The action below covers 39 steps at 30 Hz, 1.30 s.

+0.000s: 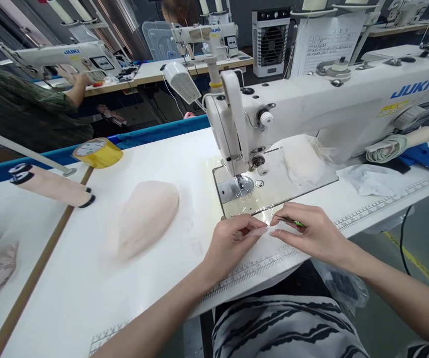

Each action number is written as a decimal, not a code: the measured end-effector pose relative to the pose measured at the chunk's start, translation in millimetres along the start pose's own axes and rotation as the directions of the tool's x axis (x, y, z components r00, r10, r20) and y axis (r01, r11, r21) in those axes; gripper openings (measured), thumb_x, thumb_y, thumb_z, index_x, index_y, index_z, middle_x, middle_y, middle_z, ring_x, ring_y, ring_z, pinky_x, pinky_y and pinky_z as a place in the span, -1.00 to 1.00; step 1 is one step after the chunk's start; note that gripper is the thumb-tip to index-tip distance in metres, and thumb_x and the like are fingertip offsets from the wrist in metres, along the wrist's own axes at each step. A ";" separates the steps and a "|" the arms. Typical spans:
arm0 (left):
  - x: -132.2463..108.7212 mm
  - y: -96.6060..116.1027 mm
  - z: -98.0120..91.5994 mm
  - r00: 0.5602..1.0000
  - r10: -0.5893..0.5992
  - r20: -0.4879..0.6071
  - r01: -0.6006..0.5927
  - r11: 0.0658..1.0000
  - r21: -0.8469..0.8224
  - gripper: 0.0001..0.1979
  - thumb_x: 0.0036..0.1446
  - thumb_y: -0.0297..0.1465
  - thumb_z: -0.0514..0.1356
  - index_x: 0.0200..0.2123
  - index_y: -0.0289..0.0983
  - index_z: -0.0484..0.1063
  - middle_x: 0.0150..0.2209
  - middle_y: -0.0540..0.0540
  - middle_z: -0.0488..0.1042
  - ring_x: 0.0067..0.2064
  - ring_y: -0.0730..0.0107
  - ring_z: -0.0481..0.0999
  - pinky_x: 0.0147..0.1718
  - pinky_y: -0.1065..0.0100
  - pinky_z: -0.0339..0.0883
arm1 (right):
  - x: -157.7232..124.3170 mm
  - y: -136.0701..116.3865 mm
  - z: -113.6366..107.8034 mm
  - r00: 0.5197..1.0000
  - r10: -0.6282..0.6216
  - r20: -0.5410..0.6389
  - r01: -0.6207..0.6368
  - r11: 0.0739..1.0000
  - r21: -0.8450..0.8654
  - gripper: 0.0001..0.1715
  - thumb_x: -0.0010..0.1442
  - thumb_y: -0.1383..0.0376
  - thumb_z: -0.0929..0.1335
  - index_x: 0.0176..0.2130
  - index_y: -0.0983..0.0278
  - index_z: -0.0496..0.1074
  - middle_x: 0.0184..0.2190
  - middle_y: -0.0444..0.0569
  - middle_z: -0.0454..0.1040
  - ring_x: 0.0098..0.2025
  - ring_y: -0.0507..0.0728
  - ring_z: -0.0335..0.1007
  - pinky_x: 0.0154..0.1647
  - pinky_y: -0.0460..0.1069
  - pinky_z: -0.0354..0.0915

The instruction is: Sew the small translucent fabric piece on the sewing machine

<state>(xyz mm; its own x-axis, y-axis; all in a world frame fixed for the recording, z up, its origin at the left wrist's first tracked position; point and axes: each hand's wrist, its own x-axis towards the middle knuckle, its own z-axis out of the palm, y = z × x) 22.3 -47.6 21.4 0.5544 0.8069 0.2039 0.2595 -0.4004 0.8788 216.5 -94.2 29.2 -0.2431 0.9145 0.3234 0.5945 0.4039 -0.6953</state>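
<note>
My left hand (231, 243) pinches one end of a small pale fabric strip (263, 230) near the table's front edge. My right hand (313, 231) pinches the strip's other end and also holds a thin green tool (292, 222), only partly visible between the fingers. Both hands rest just in front of the white JUKI sewing machine (326, 104), below its needle plate (239, 186). A pale pink fabric pile (145, 216) lies to the left of my left hand.
A yellow tape roll (98, 152) sits at the table's back left. Pink pieces with black ends (52, 185) lie on the left table. White fabric (304, 161) lies under the machine arm. Another person (28, 107) works at a far machine.
</note>
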 end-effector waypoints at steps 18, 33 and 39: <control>-1.2 -1.4 0.6 1.000 0.009 -0.015 -0.009 1.000 -0.007 -0.87 0.15 -0.36 0.21 -0.37 -0.28 0.53 -0.46 -0.04 0.53 -0.45 0.48 0.41 -0.45 0.45 0.26 | 0.4 -1.3 0.7 0.997 -0.078 -0.016 0.077 0.997 -0.017 -0.94 0.23 0.34 0.30 -0.25 0.24 0.38 -0.41 -0.08 0.42 -0.43 0.02 0.27 -0.44 -0.08 0.14; -3.3 -9.9 -1.5 0.794 0.608 0.003 -0.530 0.688 0.495 -0.83 0.12 -0.55 0.17 -0.23 -0.20 0.42 -0.35 -0.05 0.49 -0.34 0.45 0.46 -0.42 0.45 0.30 | 0.1 -3.3 1.4 0.997 -0.065 0.034 0.066 0.998 -0.010 -0.92 0.25 0.28 0.30 -0.29 0.23 0.36 -0.41 -0.11 0.41 -0.41 0.01 0.28 -0.42 -0.08 0.15; -2.1 -8.6 -0.5 0.797 0.604 0.012 -0.533 0.693 0.485 -0.91 0.16 -0.52 0.15 -0.32 -0.22 0.41 -0.37 -0.04 0.51 -0.36 0.46 0.47 -0.41 0.44 0.31 | -2.5 -2.4 1.2 0.996 -0.079 0.036 0.079 0.997 0.020 -0.93 0.24 0.31 0.30 -0.32 0.23 0.36 -0.43 -0.10 0.40 -0.43 0.02 0.28 -0.44 -0.08 0.16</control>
<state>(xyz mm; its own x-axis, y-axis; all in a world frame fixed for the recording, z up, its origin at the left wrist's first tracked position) 18.5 -45.7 13.6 0.6082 0.3956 0.6882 0.2676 -0.9184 0.2915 214.8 -97.4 29.2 -0.3171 0.8798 0.3541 0.5581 0.4750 -0.6804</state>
